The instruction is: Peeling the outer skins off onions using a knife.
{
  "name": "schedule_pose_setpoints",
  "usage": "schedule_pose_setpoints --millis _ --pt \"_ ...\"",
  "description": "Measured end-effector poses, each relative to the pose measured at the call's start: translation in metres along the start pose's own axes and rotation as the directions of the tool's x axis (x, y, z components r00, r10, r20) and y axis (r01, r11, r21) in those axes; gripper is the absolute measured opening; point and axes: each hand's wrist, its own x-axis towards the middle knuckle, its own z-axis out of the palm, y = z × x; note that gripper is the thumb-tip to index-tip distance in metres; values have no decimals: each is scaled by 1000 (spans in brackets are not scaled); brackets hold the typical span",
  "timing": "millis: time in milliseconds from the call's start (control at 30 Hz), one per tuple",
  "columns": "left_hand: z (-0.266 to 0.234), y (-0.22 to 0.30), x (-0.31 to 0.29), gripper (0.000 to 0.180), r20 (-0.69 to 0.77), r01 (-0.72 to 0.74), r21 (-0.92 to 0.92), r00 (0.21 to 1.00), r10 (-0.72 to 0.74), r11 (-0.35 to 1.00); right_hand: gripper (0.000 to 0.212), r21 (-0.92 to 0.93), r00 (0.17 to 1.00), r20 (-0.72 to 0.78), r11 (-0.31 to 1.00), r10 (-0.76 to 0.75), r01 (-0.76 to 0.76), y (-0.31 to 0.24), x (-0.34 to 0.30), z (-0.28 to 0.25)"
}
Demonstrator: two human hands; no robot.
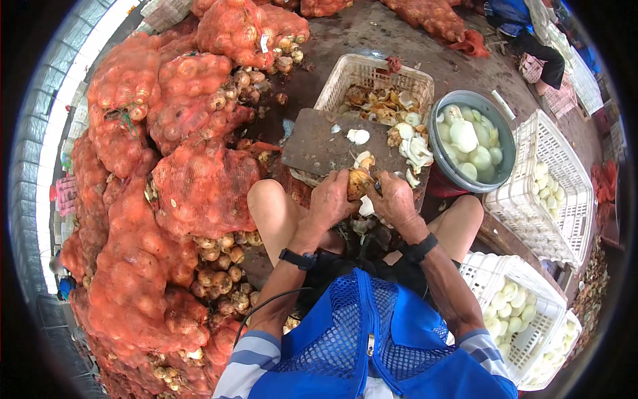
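Observation:
Between my knees, my left hand [331, 199] is closed round a brown-skinned onion [359, 183]. Close against the onion's right side is my right hand [397, 203], its fingers curled round a small dark object, mostly hidden, whose kind I cannot make out. Just beyond both hands lies a worn board [319, 143], set across a white plastic crate [425, 78] with loose onion skins [379, 100] inside. A piece of peeled white onion [357, 136] rests on the board, and pale peelings [417, 151] are heaped at its right end.
At the right stands a grey bucket [435, 133] of peeled onions in water. White crates [571, 199] [475, 269] with peeled onions stand farther right. Red mesh sacks [206, 176] of onions are piled along the left, with loose unpeeled onions [222, 282] beside them.

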Motion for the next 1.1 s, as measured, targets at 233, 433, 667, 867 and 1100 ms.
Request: schedule_pose_setpoints --millis 233,433,667,867,1100 --pt "4 -3 2 73 -16 -31 8 999 32 999 29 -91 999 18 995 -44 45 9 17 13" --pt "3 -12 -1 69 -54 -44 -75 998 40 996 24 222 999 -17 974 -31 34 9 21 7" --pt "5 -13 3 72 -81 -67 -252 996 48 965 20 722 917 268 568 297 -395 8 23 -12" --pt "17 -23 10 71 -85 -162 -284 986 144 945 15 864 887 290 302 359 -404 10 18 -20" --pt "14 -6 6 80 -96 -176 -186 982 161 967 14 888 865 369 145 341 -436 12 17 -19"
